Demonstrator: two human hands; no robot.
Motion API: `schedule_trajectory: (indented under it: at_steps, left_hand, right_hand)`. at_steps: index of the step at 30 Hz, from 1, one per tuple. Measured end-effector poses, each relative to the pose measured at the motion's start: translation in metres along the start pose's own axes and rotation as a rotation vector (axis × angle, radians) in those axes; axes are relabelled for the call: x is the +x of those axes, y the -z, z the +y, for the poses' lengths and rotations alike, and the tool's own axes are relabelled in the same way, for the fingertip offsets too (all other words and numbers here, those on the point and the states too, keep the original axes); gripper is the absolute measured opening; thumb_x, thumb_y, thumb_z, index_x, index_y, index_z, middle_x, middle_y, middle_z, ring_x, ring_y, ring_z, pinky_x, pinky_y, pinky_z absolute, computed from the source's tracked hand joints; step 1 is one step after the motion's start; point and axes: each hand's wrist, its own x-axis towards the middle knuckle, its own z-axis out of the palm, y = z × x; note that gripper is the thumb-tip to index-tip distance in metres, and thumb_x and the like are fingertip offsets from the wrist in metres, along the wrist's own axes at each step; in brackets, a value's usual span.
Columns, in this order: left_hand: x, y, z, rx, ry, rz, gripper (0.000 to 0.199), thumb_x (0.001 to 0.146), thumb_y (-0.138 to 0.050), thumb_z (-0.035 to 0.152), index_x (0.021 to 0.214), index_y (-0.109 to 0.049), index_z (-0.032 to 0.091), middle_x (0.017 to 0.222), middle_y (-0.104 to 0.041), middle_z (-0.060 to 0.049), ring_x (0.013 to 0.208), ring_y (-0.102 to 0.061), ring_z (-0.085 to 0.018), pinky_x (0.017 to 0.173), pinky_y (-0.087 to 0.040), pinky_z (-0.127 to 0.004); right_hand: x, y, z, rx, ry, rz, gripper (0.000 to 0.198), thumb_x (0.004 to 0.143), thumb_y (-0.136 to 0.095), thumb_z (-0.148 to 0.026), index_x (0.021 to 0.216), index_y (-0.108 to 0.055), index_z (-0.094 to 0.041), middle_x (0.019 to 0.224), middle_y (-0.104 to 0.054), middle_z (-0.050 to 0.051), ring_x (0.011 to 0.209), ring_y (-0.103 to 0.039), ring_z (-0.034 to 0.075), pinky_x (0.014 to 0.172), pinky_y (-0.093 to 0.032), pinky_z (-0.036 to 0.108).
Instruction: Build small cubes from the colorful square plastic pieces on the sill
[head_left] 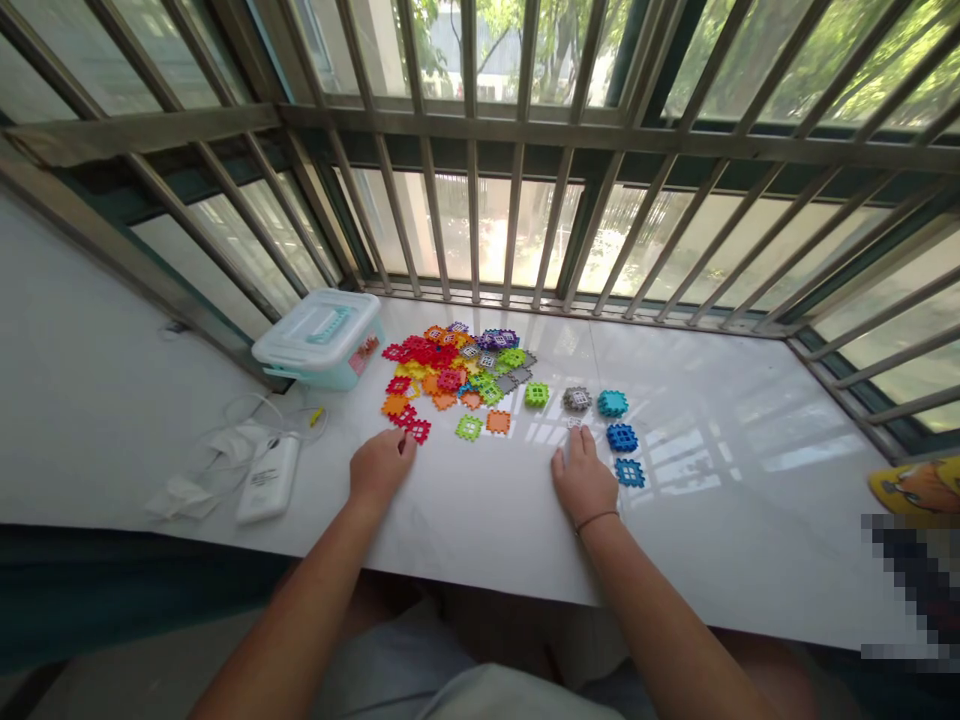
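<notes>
The fingers (586, 440) of the right hand (587, 485) reach forward, two of them close together with their tips at a small pale tile (574, 423); the thumb stands apart from them, and nothing shows pinched between. The left hand (379, 470) is curled, thumb and forefinger just beside or touching a red tile (418, 431) at the near edge of the pile; whether they grip it I cannot tell.

Metal bars (480, 122) run across the window behind a white table (720, 420). The largest container is one plastic box (319, 340) at the left of the table, pale with a mint handle on its white lid. The lid is on, so its contents cannot be made out. One pile (450, 365) of notched square tiles lies to the right of the box: red, orange, yellow, green, grey and purple, overlapping too much to count. Nearer on the left is one white device (268, 478), with thin cords beside it. One yellow object (916, 488) sits at the right edge.

Right of the pile come five small groups: one green (537, 395), one grey (577, 398), one light blue (613, 403) and two darker blue (622, 437), all apart from the pile. Two single tiles lie before the pile, one green tile (469, 427) and one orange tile (498, 421).
</notes>
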Motion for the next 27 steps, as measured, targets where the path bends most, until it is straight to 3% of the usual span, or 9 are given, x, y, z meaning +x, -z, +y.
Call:
schedule_trajectory:
  at_steps: [10,15,18,20,22,24,27]
  left_hand:
    - [0.0,0.004,0.002,0.014,0.015,-0.034,0.034,0.106,-0.047,0.039,0.085,-0.069,0.024,0.095,-0.074,-0.007,0.085,-0.063,-0.023,0.065,-0.026,-0.034]
    - [0.0,0.006,0.003,0.021,0.031,-0.058,0.035,0.107,-0.047,0.04,0.086,-0.07,0.024,0.097,-0.076,-0.007,0.085,-0.063,-0.023,0.065,-0.026,-0.033]
    - [0.001,0.005,0.003,0.021,0.025,-0.05,0.036,0.107,-0.046,0.041,0.085,-0.069,0.024,0.096,-0.076,-0.007,0.085,-0.064,-0.023,0.064,-0.024,-0.034]
    - [0.002,0.005,0.002,0.03,0.024,-0.061,0.037,0.107,-0.045,0.042,0.086,-0.07,0.024,0.097,-0.077,-0.008,0.085,-0.065,-0.023,0.064,-0.024,-0.034]
    - [0.002,0.004,0.001,0.033,0.027,-0.075,0.039,0.108,-0.044,0.044,0.089,-0.072,0.024,0.098,-0.077,-0.008,0.086,-0.066,-0.023,0.064,-0.025,-0.033]
    - [0.002,0.004,0.001,0.022,0.025,-0.074,0.044,0.109,-0.043,0.048,0.091,-0.074,0.024,0.099,-0.077,-0.009,0.087,-0.067,-0.024,0.065,-0.028,-0.033]
    - [0.001,0.007,0.002,0.006,0.019,-0.08,0.054,0.111,-0.038,0.057,0.091,-0.077,0.024,0.1,-0.079,-0.01,0.089,-0.068,-0.025,0.067,-0.031,-0.032]
  right_hand:
    - [-0.003,-0.007,0.002,0.061,-0.015,0.097,0.07,0.109,-0.04,-0.043,0.168,-0.044,-0.007,0.171,-0.043,0.03,0.112,-0.075,0.032,0.079,-0.062,0.039]
    - [-0.01,-0.007,0.009,0.113,0.047,0.163,0.066,0.107,-0.044,-0.038,0.166,-0.043,-0.009,0.17,-0.042,0.028,0.115,-0.072,0.032,0.077,-0.061,0.04]
    - [-0.022,-0.005,0.016,0.115,0.097,0.171,0.059,0.108,-0.045,-0.036,0.161,-0.047,-0.009,0.163,-0.05,0.026,0.109,-0.072,0.028,0.074,-0.057,0.036]
    - [-0.034,-0.004,0.022,0.099,0.138,0.15,0.046,0.109,-0.046,-0.035,0.146,-0.059,-0.011,0.148,-0.061,0.023,0.103,-0.071,0.025,0.072,-0.053,0.033]
    - [-0.048,-0.002,0.027,0.057,0.171,0.097,0.032,0.111,-0.045,-0.034,0.12,-0.069,-0.015,0.122,-0.07,0.015,0.09,-0.069,0.021,0.067,-0.046,0.031]
    - [-0.062,-0.002,0.031,0.018,0.189,0.046,0.033,0.112,-0.044,-0.035,0.099,-0.069,-0.019,0.104,-0.07,0.009,0.079,-0.066,0.018,0.063,-0.038,0.03]
    - [-0.081,-0.002,0.036,0.008,0.202,0.013,0.038,0.113,-0.044,-0.036,0.087,-0.068,-0.021,0.093,-0.07,0.006,0.076,-0.065,0.017,0.063,-0.033,0.031]
